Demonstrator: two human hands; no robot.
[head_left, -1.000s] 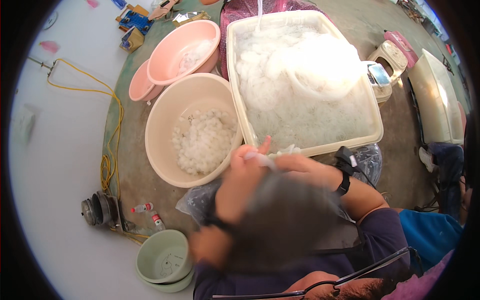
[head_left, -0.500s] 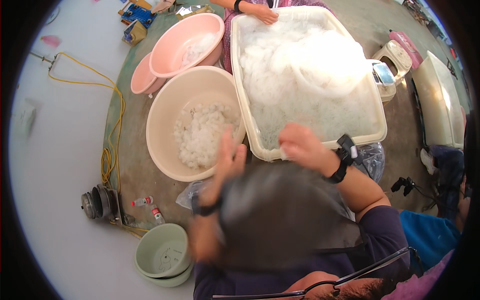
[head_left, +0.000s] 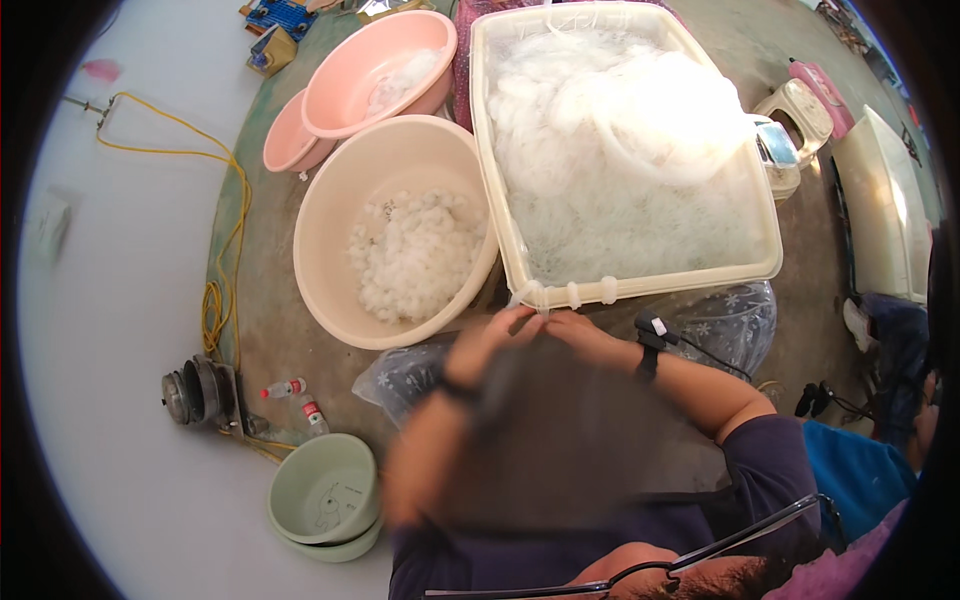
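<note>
Your left hand [head_left: 487, 345] and right hand [head_left: 592, 340] nearly meet at seven o'clock on the tub [head_left: 692, 283], its rim likely bracing white fibre [head_left: 532, 294]; whether fingers pinch it, I can't tell.

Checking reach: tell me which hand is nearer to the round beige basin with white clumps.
Left. The left hand is just off the lower-right rim of the round beige basin; the right hand is farther right, by the near edge of the cream tub.
</note>
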